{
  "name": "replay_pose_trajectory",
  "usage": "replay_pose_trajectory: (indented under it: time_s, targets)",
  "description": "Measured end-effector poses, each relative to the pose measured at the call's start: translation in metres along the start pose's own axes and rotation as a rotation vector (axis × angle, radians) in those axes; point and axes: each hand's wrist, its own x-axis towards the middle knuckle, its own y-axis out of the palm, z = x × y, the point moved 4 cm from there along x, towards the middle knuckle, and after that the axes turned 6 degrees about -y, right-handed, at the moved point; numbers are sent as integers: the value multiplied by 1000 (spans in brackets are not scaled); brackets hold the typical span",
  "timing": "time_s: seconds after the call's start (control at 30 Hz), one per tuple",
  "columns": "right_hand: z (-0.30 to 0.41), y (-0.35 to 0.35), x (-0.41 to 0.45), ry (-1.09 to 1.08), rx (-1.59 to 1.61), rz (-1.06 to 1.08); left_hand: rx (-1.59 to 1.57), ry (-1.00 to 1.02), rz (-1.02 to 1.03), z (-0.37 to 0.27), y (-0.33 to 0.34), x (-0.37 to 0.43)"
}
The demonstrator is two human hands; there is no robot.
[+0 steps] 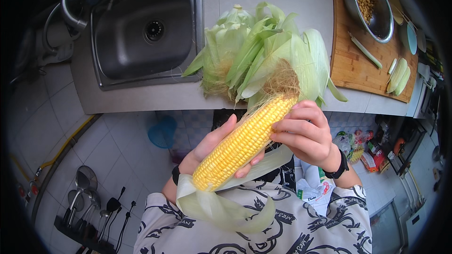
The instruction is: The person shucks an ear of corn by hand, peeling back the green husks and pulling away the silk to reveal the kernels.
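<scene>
A yellow ear of corn (243, 144) lies slantwise between my two hands, most of its kernels bare. My left hand (212, 141) holds it from beneath, the thumb along its left side and fingertips showing on the right. The fingers of my right hand (307, 134) are bent against the upper right side of the ear, close to its silk tip. Pale husk leaves (226, 211) hang from the ear's lower end over my shirt. Brown corn silk (282, 77) spreads at the upper tip. Beyond it, a heap of green corn husks (261, 46) rests on the counter.
Left of the husks is a steel sink (141, 35) with a curved faucet (70, 10). On the right, a wooden cutting board (356, 74) bears a metal bowl (388, 24) of brown crumbly food and small husked pieces (398, 77). The counter's front edge (148, 107) runs just beyond my hands.
</scene>
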Motion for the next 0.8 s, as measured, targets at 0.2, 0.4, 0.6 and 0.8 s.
replay_pose_trajectory:
  time_s: [0.2, 0.4, 0.6, 0.8]
  targets:
    - [0, -2, 0, 64, -26, 70, -73, 7, -68, -1, 8, 3]
    - [0, -11, -2, 90, 72, -21, 16, -14, -43, -1, -3, 2]
    - [-32, -20, -23, 469, 185, -372, 124, 77, -205, 3, 1, 0]
    - [-37, -28, -21, 521, -167, -293, 171, 88, -192, 9, 4, -6]
